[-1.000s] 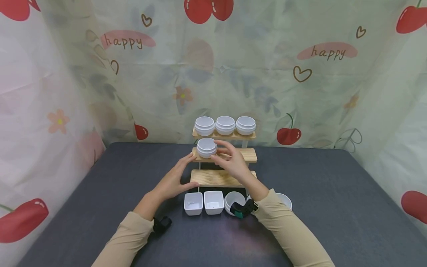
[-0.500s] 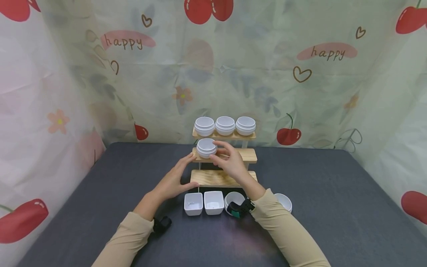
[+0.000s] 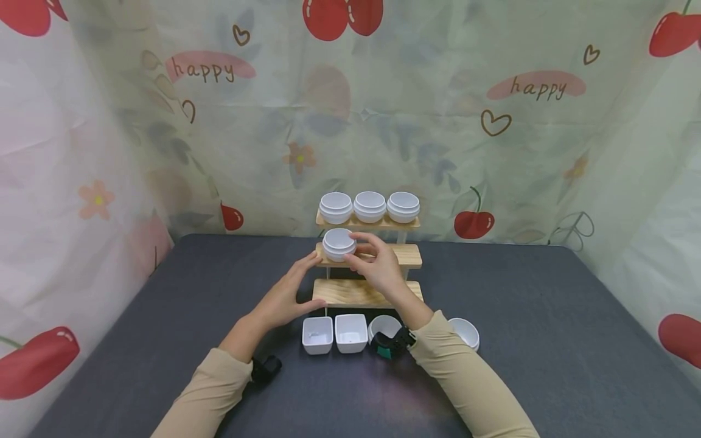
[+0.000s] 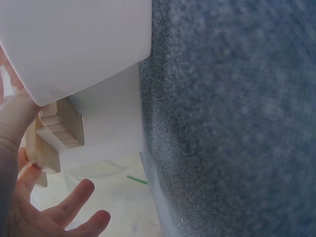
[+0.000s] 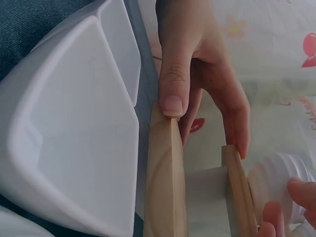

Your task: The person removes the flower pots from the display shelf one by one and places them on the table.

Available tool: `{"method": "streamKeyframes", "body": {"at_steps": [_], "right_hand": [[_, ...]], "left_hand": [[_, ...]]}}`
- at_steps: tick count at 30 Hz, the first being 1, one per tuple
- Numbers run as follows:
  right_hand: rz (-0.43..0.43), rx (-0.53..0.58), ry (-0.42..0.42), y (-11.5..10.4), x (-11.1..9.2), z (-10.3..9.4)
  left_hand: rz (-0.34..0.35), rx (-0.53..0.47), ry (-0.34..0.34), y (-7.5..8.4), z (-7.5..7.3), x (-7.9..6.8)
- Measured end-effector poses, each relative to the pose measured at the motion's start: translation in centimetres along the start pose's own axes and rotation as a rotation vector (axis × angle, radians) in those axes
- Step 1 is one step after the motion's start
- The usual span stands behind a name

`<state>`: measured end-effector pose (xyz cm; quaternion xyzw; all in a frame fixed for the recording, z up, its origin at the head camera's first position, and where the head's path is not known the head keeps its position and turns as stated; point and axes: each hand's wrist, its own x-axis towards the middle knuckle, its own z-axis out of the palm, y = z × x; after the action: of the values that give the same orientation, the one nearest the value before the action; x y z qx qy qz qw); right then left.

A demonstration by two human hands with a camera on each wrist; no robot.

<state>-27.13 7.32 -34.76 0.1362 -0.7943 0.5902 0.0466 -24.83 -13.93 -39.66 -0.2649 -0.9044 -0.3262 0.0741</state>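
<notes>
A three-tier wooden stand (image 3: 364,293) stands at the middle of the table. On the left end of its middle tier sits a white round bowl (image 3: 338,244), which my right hand (image 3: 380,271) holds by its right side between thumb and fingers. My left hand (image 3: 285,298) rests against the stand's left end, fingers fairly straight. In the right wrist view, the left thumb (image 5: 173,98) touches the end of the lower shelf (image 5: 165,187), and a fingertip touches the middle shelf (image 5: 239,192). Three similar bowls (image 3: 369,207) line the top tier.
In front of the stand are two white square bowls, one (image 3: 317,334) beside the other (image 3: 352,333). Right of them is a round bowl (image 3: 385,326), partly behind the wrist camera. Another round bowl (image 3: 465,333) shows past the right sleeve. A printed curtain (image 3: 350,134) hangs behind.
My right forearm has shifted slightly to the left. The bowl, the stand and my left hand stay in place.
</notes>
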Motion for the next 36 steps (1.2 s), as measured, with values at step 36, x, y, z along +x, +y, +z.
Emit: {"method": "streamKeyframes", "body": {"at_steps": [36], "right_hand": [[-0.028, -0.002, -0.021, -1.0, -1.3, -1.4]], "left_hand": [[-0.010, 0.008, -0.005, -0.2, 0.0, 0.1]]}}
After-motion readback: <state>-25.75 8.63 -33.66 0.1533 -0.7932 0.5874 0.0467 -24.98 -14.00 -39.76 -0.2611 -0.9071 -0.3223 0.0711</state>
